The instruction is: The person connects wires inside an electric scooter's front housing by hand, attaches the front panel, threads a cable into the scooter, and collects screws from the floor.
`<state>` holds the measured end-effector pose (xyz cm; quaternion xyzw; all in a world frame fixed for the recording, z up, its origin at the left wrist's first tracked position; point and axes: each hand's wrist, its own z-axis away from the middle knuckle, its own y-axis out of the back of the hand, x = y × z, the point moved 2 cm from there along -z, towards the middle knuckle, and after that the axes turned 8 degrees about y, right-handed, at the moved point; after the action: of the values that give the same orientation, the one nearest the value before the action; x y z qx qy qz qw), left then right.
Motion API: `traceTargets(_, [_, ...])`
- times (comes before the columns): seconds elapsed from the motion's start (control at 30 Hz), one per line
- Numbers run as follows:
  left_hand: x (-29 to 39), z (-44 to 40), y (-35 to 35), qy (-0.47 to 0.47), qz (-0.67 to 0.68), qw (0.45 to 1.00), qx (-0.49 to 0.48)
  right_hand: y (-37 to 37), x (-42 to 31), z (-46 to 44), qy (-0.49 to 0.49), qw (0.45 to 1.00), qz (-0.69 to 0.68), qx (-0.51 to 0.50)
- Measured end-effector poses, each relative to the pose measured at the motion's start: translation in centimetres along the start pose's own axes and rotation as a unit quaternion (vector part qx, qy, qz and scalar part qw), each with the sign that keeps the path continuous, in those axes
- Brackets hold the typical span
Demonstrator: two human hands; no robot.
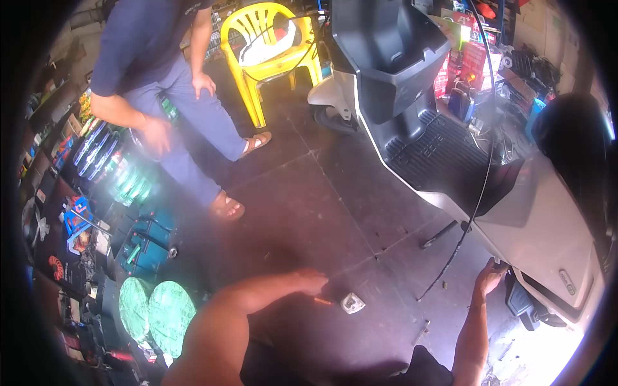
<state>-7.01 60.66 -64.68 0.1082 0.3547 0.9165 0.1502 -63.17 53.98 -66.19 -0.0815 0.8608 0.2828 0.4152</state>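
Note:
Low over the dark floor, my left hand reaches out beside an orange-handled tool and a small whitish metal part. Its fingers are too blurred to make out. At the right, my right hand is at the lower edge of the scooter, its fingers closed around something small and dark that I cannot identify. A long black cable hangs across the scooter, its lower end near the floor between my hands.
Another person stands at the upper left, beside a yellow chair. Green-wrapped rolls and a teal crate line the left. A thin tool lies on the floor. Boxes stand behind the scooter.

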Motion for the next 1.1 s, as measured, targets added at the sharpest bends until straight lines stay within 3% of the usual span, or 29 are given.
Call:
traceTargets(0.03, [0.1,0.8,0.7,-0.002,0.005,1.000,-0.006,0.0,-0.4,-0.1,-0.010,0.999,-0.036,-0.001])
traceTargets(0.13, [-0.4,0.5,0.6,0.011,-0.008,1.000,-0.025,0.9,-2.9,-0.3,-0.098,0.993,0.019,-0.058])
traceTargets(0.23, [-1.1,-0.8,-1.2,0.017,-0.007,1.000,-0.006,-3.7,7.8,-1.1,0.051,0.998,-0.001,0.036])
traceTargets(0.33, [-0.6,-0.4,-0.2,0.019,-0.001,1.000,-0.018,-1.8,4.3,-0.5,0.010,0.994,0.113,-0.010])
traceTargets(0.43, [0.1,0.1,-0.1,0.011,-0.025,0.999,-0.041,2.0,-2.2,-1.3,-0.122,0.962,0.183,-0.161])
traceTargets(0.47, [0.4,0.0,-0.1,0.005,-0.038,0.998,-0.042,1.6,-0.1,-1.5,-0.055,0.972,0.172,-0.148])
traceTargets(0.57, [0.4,-0.4,-0.5,-0.016,-0.050,0.999,-0.015,0.6,2.5,-2.8,-0.039,0.971,0.167,-0.164])
traceTargets(0.6, [0.4,-0.6,-0.3,-0.011,-0.040,0.999,-0.022,0.2,2.7,-2.8,-0.021,0.980,0.149,-0.129])
traceTargets(0.7, [0.4,-0.9,-0.1,0.002,-0.026,0.999,-0.042,0.1,3.9,-4.5,0.003,0.948,0.159,-0.275])
traceTargets(0.73, [0.5,-1.0,-0.2,0.000,-0.031,0.999,-0.044,0.6,2.7,-4.5,0.020,0.934,0.216,-0.283])
traceTargets(0.83, [0.3,-1.9,-1.2,-0.026,-0.039,0.999,0.012,-2.7,11.8,-5.0,0.313,0.834,0.346,-0.294])
traceTargets(0.87, [0.0,-2.0,-1.5,-0.033,-0.042,0.998,0.039,-2.2,9.8,-4.9,0.142,0.920,0.214,-0.295])
traceTargets(0.9, [-0.2,-1.8,-1.0,-0.023,-0.039,0.999,0.018,-1.0,6.7,-3.8,-0.038,0.956,0.068,-0.283])
traceTargets(0.93, [0.2,-1.6,-0.5,-0.013,-0.034,0.999,-0.005,-0.3,4.5,-2.6,-0.220,0.937,-0.078,-0.259])
traceTargets(1.0, [0.3,-1.8,-0.7,-0.003,-0.026,0.999,-0.032,-0.9,5.7,-1.9,0.004,0.986,0.009,-0.168])
traceTargets(1.03, [0.1,-2.5,-1.3,-0.001,-0.020,0.999,-0.034,-0.7,6.9,-1.6,0.118,0.985,0.053,-0.118])
traceTargets(1.1, [0.1,-3.1,-1.6,0.000,-0.016,0.999,-0.035,0.4,9.8,-1.5,0.119,0.963,0.175,-0.166])
